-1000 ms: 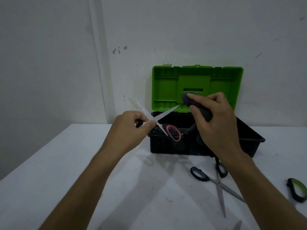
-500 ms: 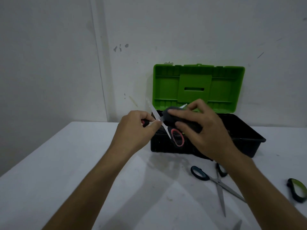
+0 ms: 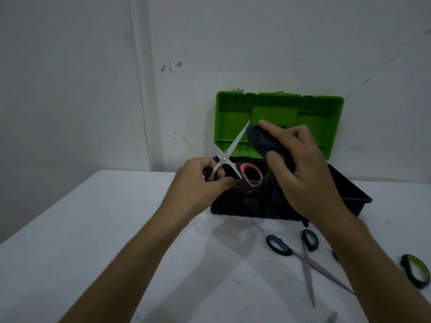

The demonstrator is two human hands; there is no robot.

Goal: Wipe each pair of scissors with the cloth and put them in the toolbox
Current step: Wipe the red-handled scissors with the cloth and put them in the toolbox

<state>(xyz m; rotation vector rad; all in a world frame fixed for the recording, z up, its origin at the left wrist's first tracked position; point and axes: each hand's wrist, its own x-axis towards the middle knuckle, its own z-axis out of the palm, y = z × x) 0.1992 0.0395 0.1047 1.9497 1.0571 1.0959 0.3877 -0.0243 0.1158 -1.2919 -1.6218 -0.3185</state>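
- A blade tip (image 3: 332,318) poked in at the bottom edge of the view, lying on the white table (image 3: 116,229); what it belonged to was cut off.
- A pair of blue-handled scissors (image 3: 303,255) lay spread wide on the table, right of centre, handles toward the toolbox and blades pointing back at the person.
- At the right edge, well apart from that pair, a black and yellow-green handle loop (image 3: 414,271) rested on the table; the rest of it was out of frame.
- The left hand (image 3: 200,185) curled its fingers round one handle of the red-handled scissors (image 3: 227,157), holding them in the air in front of the toolbox's near left corner.
- Those scissors stood splayed into an X, one blade rising up and right, with the free red-lined loop hanging over the box's front rim.
- The right hand (image 3: 303,173) gripped a dark cloth (image 3: 263,143), thumb below and fingers on top, just right of the raised blade.
- The cloth's upper end sat right beside that blade's tip; whether they touched could not be told.
- The toolbox (image 3: 242,203), a black tub, stood open against the wall (image 3: 256,43), its green lid (image 3: 233,122) upright.
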